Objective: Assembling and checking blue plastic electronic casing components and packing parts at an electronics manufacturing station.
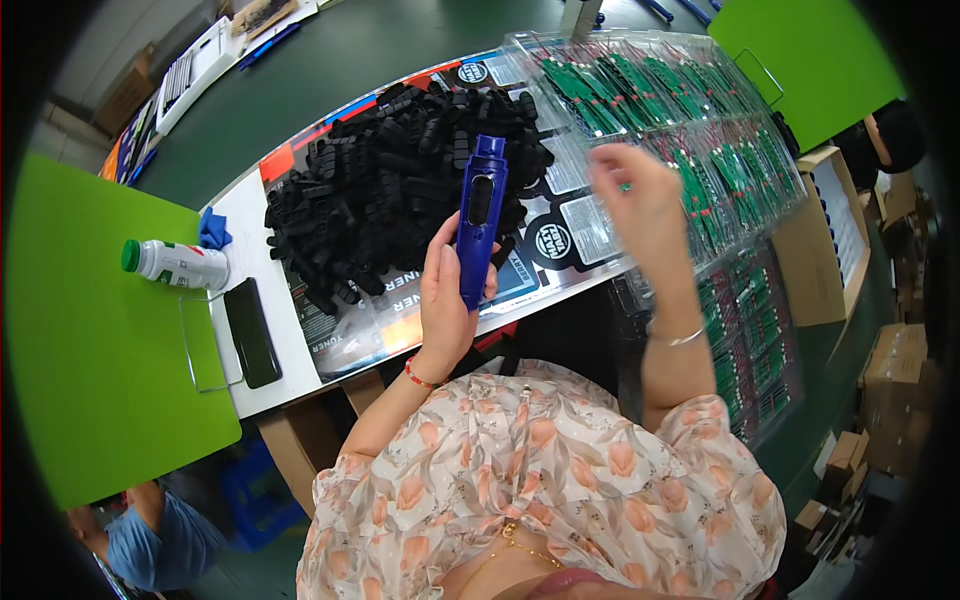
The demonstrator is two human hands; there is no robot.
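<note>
My left hand (448,295) is closed round a long dark blue plastic housing (477,240) with an oval window and a narrower stepped end pointing away from me. My right hand (640,190) is raised at the near left side of the clear trays, its fingers curled together; whatever they may hold is hidden. Beyond and left of the housing lies a heap of small black ribbed parts (385,175). Green circuit boards (640,85) with red wires fill the clear plastic trays (520,42) to the right.
A white bottle with a green cap (175,264), a blue cloth (213,229) and a black phone (252,335) are at the left. Green panels (110,340) flank the bench. More boards (755,300) sit lower right beside an open carton (815,270). Another person (160,540) is lower left.
</note>
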